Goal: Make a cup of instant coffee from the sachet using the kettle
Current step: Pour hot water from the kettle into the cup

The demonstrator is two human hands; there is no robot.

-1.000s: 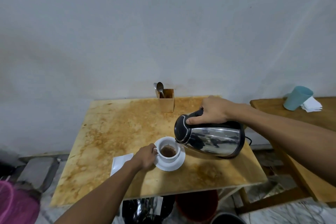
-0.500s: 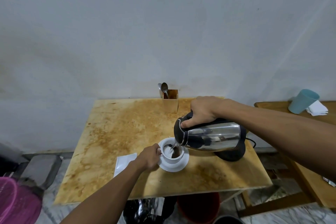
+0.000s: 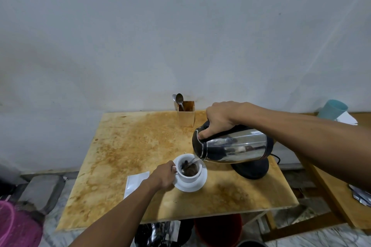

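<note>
A steel kettle (image 3: 234, 145) with a black lid and handle is tipped on its side above the table, its spout over a white cup (image 3: 189, 176). My right hand (image 3: 220, 118) grips the kettle's handle. A thin stream of water runs from the spout into the cup, which holds brown coffee powder. The cup stands on a white saucer (image 3: 197, 185). My left hand (image 3: 163, 174) holds the cup by its handle. A white sachet (image 3: 134, 182) lies flat on the table just left of my left wrist. The kettle's black base (image 3: 252, 169) sits under the kettle.
A stained wooden table (image 3: 124, 152) carries a wooden holder (image 3: 185, 115) with spoons (image 3: 179, 100) at its back edge. A second wooden table (image 3: 341, 192) at the right holds a teal cup (image 3: 332, 109) and white paper. A red bucket (image 3: 217, 228) and dark bags stand below.
The kettle has lifted clear of its base and tipped further, and water now streams into the cup. My left hand has stayed on the cup's handle.
</note>
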